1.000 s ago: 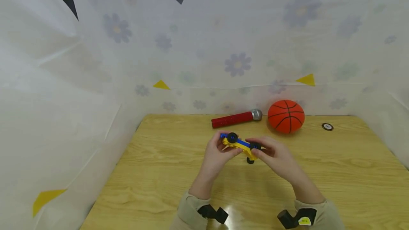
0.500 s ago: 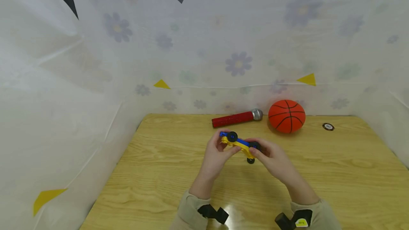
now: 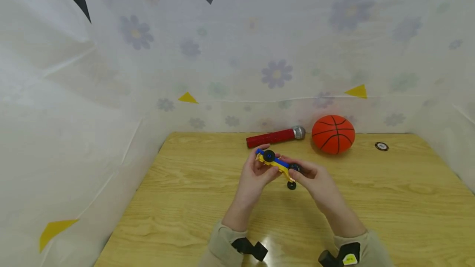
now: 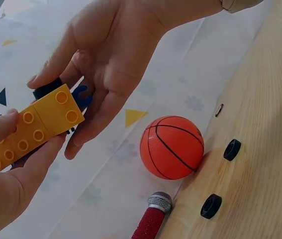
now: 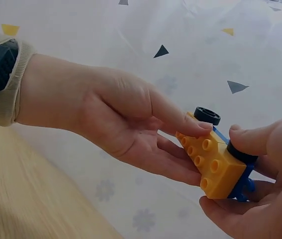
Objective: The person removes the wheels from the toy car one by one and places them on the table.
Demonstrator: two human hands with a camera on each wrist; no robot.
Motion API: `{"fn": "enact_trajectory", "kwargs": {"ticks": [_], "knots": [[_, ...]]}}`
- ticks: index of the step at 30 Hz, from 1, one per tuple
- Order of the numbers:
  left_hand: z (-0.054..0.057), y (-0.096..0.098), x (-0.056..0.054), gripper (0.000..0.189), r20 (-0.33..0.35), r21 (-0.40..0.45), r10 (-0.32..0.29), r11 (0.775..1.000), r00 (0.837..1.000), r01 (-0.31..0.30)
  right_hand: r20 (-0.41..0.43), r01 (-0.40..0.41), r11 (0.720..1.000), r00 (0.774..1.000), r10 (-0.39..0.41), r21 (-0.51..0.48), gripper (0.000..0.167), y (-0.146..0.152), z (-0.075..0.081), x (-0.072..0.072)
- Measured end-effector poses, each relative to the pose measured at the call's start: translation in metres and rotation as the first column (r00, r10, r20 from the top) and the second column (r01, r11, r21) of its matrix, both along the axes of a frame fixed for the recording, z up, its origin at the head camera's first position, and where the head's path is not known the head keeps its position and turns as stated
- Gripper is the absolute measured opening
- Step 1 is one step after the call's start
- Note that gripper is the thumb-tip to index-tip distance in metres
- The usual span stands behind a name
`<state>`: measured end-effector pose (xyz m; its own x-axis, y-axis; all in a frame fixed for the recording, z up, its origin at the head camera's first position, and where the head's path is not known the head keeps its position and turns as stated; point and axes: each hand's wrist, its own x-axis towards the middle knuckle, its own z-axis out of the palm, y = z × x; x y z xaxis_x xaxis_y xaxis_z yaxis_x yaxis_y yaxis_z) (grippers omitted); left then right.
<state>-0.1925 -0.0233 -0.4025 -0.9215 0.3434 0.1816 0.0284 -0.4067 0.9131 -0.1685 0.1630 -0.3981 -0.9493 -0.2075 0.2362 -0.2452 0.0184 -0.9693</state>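
Note:
Both hands hold a building-block toy car (image 3: 281, 163) over the table, tilted with its left end higher. It has a yellow studded block (image 4: 50, 115) on a blue base with black wheels. My left hand (image 3: 252, 181) grips the left part, its thumb on the yellow side. My right hand (image 3: 322, 182) pinches the other end, with the thumb against a black wheel (image 5: 241, 152); a blue hook (image 4: 82, 97) sticks out there. Two loose black wheels, one nearer (image 4: 211, 206) and one farther (image 4: 233, 149), lie on the wood in the left wrist view.
At the back of the wooden table (image 3: 178, 217) lies a red microphone (image 3: 272, 138) with a silver head. Right of it sits an orange basketball (image 3: 333, 135), then a small black-and-white round chip (image 3: 381, 146). A flowered white sheet (image 3: 237, 52) rises behind the table.
The car's left end has risen slightly, so it slants more. My right hand has shifted a little to the left. Both hands keep their hold.

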Motion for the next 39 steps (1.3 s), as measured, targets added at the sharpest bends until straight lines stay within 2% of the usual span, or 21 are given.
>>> {"fn": "enact_trajectory", "kwargs": {"ticks": [6, 11, 17, 22, 29, 39], "knots": [[-0.002, 0.004, 0.001, 0.045, 0.02, 0.055, -0.011, 0.998, 1.0, 0.01, -0.002, -0.028, 0.986, 1.0, 0.028, -0.163, 0.035, -0.002, -0.006, -0.001], [-0.004, 0.008, 0.002, 0.042, -0.003, 0.073, -0.001, 0.997, 1.0, 0.001, 0.022, -0.016, 0.973, 1.0, 0.022, -0.228, 0.035, -0.005, -0.004, 0.0], [-0.004, 0.013, 0.004, 0.044, 0.007, 0.06, 0.079, 0.995, 0.997, -0.079, 0.06, 0.048, 0.974, 0.998, -0.036, -0.221, 0.037, -0.007, -0.004, 0.0], [-0.004, 0.016, 0.005, 0.046, 0.043, 0.044, 0.128, 0.991, 0.991, -0.13, 0.069, 0.097, 0.977, 0.994, -0.085, -0.192, 0.038, -0.008, -0.004, 0.001], [-0.006, 0.019, 0.005, 0.043, 0.087, 0.028, 0.159, 0.986, 0.983, -0.162, 0.079, 0.156, 0.979, 0.986, -0.147, -0.132, 0.041, -0.01, -0.002, 0.002], [-0.007, 0.022, 0.006, 0.042, 0.128, 0.04, 0.2, 0.978, 0.971, -0.207, 0.075, 0.19, 0.977, 0.98, -0.183, -0.098, 0.04, -0.011, -0.003, 0.003]]}}
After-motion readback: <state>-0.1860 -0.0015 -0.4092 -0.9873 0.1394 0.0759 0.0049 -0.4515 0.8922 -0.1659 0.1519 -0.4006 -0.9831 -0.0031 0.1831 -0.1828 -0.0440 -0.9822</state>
